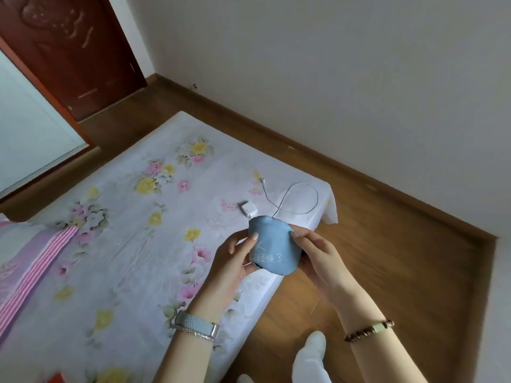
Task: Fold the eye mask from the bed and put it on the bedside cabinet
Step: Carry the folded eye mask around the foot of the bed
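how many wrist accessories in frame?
2. A grey-blue watch band on the left wrist, a beaded bracelet on the right wrist. None elsewhere in view.

Showing light blue with white characters: mask [272, 246]. Wearing white with pink and yellow flowers: sheet [132, 217]. Carrying pink and white stripes on lilac: quilt [33, 261]. Gleaming white: charger [248, 210] and cable [300, 200]. Glowing dark red: door [72, 48].
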Tool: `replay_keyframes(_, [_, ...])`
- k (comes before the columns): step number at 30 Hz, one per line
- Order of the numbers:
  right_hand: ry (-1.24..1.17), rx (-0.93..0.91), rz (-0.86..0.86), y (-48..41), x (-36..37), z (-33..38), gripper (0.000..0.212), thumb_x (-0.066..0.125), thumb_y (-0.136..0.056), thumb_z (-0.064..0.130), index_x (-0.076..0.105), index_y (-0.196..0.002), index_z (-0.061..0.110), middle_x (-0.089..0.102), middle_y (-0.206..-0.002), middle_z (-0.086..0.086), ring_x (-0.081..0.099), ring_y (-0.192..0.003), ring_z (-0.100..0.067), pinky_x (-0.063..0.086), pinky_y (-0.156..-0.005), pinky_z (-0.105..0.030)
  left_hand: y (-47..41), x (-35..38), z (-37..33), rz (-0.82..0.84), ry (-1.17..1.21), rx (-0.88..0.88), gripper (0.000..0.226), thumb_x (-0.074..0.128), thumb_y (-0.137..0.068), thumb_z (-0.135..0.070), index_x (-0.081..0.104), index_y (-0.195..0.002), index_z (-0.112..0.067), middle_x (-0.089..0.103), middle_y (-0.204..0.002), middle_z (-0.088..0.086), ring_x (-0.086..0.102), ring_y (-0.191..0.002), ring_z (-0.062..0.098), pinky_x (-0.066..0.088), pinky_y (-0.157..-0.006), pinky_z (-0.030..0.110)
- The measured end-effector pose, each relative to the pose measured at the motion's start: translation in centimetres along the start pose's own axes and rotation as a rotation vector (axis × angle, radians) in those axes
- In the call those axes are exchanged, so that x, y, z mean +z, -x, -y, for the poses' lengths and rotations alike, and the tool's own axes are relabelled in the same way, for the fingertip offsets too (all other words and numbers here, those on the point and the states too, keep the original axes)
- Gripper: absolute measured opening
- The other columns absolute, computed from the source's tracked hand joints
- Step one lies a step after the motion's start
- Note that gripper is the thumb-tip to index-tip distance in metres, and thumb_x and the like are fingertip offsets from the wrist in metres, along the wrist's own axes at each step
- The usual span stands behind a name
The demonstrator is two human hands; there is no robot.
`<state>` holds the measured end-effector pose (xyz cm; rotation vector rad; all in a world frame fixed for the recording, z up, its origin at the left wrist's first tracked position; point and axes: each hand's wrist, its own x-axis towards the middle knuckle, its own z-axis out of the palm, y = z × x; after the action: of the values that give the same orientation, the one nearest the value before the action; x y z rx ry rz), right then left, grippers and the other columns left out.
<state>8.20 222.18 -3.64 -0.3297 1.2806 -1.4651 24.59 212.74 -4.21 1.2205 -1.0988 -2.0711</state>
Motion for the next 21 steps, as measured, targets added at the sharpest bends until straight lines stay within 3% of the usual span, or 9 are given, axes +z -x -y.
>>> replay_keyframes(4, [-0.016,-0.033,-0.080,-0.4,-5.5,3.2,0.015,0.062,-0.094,0.019,0.076,-0.094,0.014,0.076,-0.095,0.000,0.070,-0.086,-0.013,0.058,-0.078,-0.029,-2.8,6.6,0.2,0.074,-0.022,-0.003,0.050,0.078,-0.069,-0.041,0.071,-0.110,-0.013,0.078,-0.097,0.003,0.075,-0.093,0.020,0.059,-0.071,0.033])
replay_keyframes(9, [-0.011,-0.058,-0.185,-1.0,-12.5,7.3,0.018,0.061,-0.095,0.019,0.073,-0.103,0.008,0.076,-0.091,0.003,0.071,-0.079,-0.008,0.060,-0.069,-0.026,-5.8,14.7,0.9,0.188,-0.053,-0.026,0.049,0.074,-0.077,-0.037,0.068,-0.117,-0.010,0.076,-0.103,0.008,0.074,-0.096,0.022,0.060,-0.077,0.036])
replay_keyframes(14, [-0.035,-0.085,-0.255,-1.4,-18.1,10.2,0.024,0.060,-0.096,0.019,0.072,-0.112,0.006,0.073,-0.112,-0.003,0.069,-0.093,-0.014,0.059,-0.079,-0.032,-8.2,21.3,1.6,0.252,-0.061,-0.052,0.047,0.069,-0.084,-0.032,0.065,-0.123,-0.007,0.070,-0.119,0.017,0.071,-0.104,0.027,0.059,-0.076,0.035])
replay_keyframes(21, [-0.059,-0.094,-0.338,-2.9,-24.0,12.8,0.021,0.059,-0.096,0.022,0.075,-0.109,0.015,0.077,-0.102,0.000,0.072,-0.091,-0.013,0.061,-0.078,-0.031,-12.4,27.6,2.2,0.348,-0.080,-0.123,0.050,0.071,-0.081,-0.033,0.065,-0.124,-0.007,0.065,-0.126,0.022,0.070,-0.103,0.025,0.058,-0.077,0.036])
